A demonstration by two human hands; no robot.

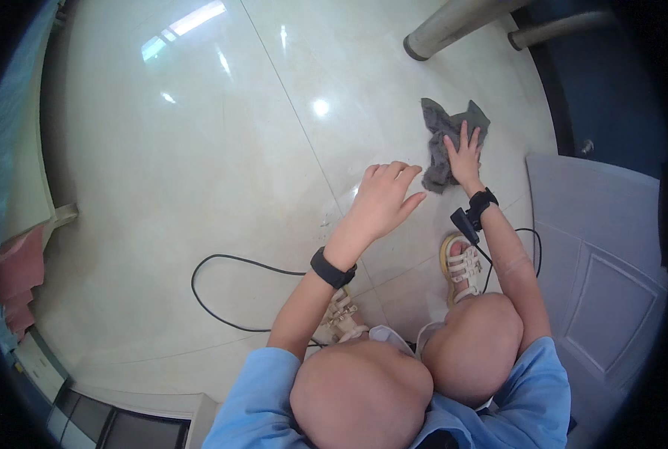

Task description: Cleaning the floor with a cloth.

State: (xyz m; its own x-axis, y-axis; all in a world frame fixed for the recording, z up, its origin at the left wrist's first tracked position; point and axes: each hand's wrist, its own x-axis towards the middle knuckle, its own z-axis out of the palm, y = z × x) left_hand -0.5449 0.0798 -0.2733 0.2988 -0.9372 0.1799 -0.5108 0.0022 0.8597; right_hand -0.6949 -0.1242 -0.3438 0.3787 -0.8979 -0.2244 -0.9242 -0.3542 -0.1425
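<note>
A crumpled dark grey cloth [438,151] lies on the glossy tiled floor [199,168]. My right hand [466,154] presses down on its right part, palm down and fingers spread. Just left of the cloth is my left hand [387,193], holding nothing, thumb apart from its bent fingers. Its fingertips come close to the cloth's edge; whether they touch the floor I cannot tell. Each wrist wears a black strap, and a small black device [465,225] hangs at the right one with a cable running from it.
A black cable [216,256] loops over the floor at left. Metal legs [452,28] stand at the top right. A grey panelled door [609,297] is at right, beside a dark blue surface [609,90]. My sandals [463,264] are beneath me. Pink cloth [20,280] hangs at far left.
</note>
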